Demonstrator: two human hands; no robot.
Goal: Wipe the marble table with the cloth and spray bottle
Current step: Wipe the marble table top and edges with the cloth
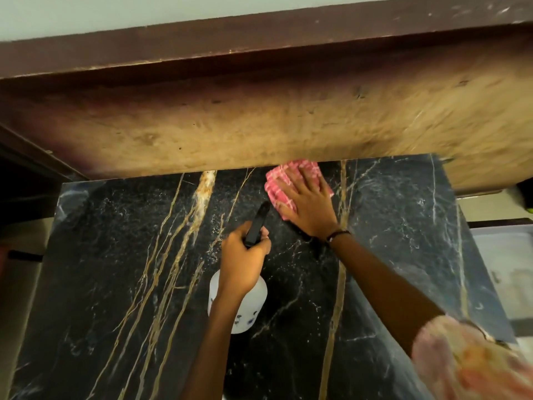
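bench: black marble, gold and white veins
cloth: pink checked, bunched flat near the far edge
spray bottle: white body, black nozzle, tilted forward

worn wooden board, dark wooden ledge

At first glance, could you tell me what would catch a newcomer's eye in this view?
The black marble table with its gold and white veins fills most of the view. Near its far edge, the right hand presses flat on a pink checked cloth. Closer in, at the centre, the left hand grips a white spray bottle by its black trigger head, which points toward the cloth.
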